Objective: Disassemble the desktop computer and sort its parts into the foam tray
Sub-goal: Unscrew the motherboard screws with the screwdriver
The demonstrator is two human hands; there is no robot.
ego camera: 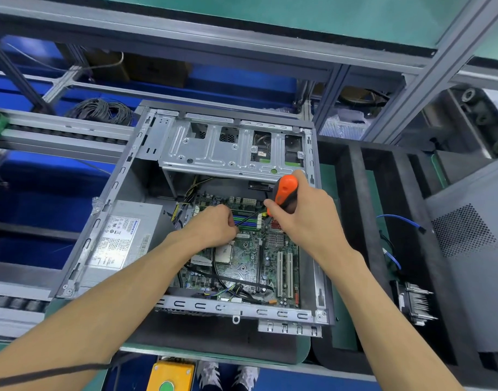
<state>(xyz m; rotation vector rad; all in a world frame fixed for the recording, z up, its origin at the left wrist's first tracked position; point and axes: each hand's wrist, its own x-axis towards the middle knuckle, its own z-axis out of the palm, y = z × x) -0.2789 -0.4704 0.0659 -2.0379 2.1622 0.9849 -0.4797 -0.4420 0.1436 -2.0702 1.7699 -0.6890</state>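
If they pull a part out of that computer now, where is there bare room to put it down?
The foam tray right of the case has open slots: its near-left slot looks bare, while the next holds a blue cable and a finned heatsink. Inside the case it is crowded: both hands, wires, and the power supply.

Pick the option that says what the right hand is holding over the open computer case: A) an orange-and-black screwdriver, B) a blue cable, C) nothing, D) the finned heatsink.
A: the right hand grips an orange-and-black screwdriver whose shaft angles down toward the motherboard, while the blue cable and the finned heatsink lie in the foam tray to the right.
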